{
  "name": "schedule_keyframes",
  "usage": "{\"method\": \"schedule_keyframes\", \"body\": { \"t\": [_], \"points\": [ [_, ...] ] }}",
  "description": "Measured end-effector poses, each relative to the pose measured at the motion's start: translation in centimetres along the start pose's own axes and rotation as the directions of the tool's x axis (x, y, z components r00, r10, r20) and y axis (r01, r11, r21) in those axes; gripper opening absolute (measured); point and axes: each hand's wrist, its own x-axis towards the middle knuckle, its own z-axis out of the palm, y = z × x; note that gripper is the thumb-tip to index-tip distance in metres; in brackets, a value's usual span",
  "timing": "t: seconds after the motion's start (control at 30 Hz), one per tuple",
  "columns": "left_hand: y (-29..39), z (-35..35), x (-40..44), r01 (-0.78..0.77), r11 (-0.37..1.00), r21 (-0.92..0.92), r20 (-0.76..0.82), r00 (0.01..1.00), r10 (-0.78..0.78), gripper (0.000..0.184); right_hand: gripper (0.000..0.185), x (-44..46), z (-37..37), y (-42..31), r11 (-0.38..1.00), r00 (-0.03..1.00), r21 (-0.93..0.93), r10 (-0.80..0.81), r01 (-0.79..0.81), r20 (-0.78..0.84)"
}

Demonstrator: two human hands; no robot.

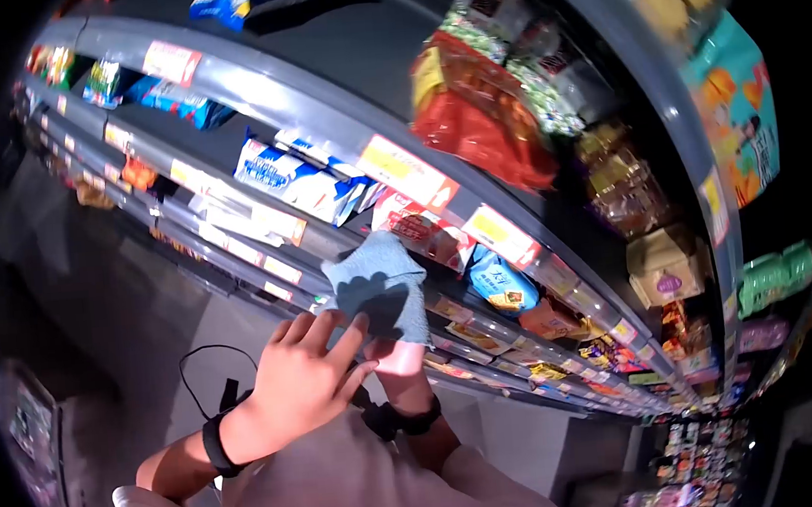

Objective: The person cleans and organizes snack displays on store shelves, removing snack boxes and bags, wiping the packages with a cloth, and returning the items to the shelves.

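A blue-grey cloth [380,284] is spread over my right hand [398,359], whose fingers are hidden by it; only the heel of the hand and the wrist show. My left hand [306,371] is at the cloth's lower left edge, back upward, fingers apart and thumb toward the right hand. Its shadow falls on the cloth. Whether its fingertips touch the fabric I cannot tell. Both wrists wear black bands. Just beyond the cloth, on a shelf, are a red-and-white snack pack [418,229] and blue-and-white packs [295,181].
Grey shelves with a price-tagged edge [264,83] cross the view diagonally. They hold a red snack bag [481,119], a light-blue pack [502,282] and a tan box [665,266]. A black cable [183,366] loops beside my left arm. Grey floor [159,321] lies below.
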Motion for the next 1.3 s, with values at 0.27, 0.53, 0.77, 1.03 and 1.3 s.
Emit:
{"method": "schedule_keyframes", "body": {
  "t": [0.27, 0.53, 0.77, 1.03, 1.3],
  "points": [
    [-5.9, 5.8, -3.2, 0.262, 0.952, 0.158, -0.159, 0.958, -0.237, 0.042, 0.055, 2.6, -0.4, 5.7, 0.955, 0.989, -0.266, 0.145, -0.134, 0.020],
    [-10.6, -0.3, -7.5, 0.518, 0.854, -0.047, -0.310, 0.805, -0.505, 0.029, 0.028, 5.1, -2.0, 15.6, 0.819, 0.941, -0.539, 0.313, -0.198, 0.130],
    [-13.1, -5.9, -10.4, 0.713, 0.654, -0.252, -0.310, 0.581, -0.753, 0.010, 0.025, 6.9, 4.3, 26.5, 0.522, 0.881, -0.816, 0.228, 0.248, 0.414],
    [-19.4, -11.3, -11.1, 0.752, 0.634, -0.183, -0.302, 0.570, -0.764, 0.013, 0.024, 8.6, 12.0, 31.1, 0.568, 0.846, -0.802, 0.323, 0.185, 0.424],
    [-32.1, -20.0, -11.1, 0.752, 0.652, -0.101, -0.369, 0.580, -0.726, 0.016, 0.023, 15.8, 21.1, 40.7, 0.581, 0.797, -0.797, 0.398, 0.165, 0.455]
  ]
}}
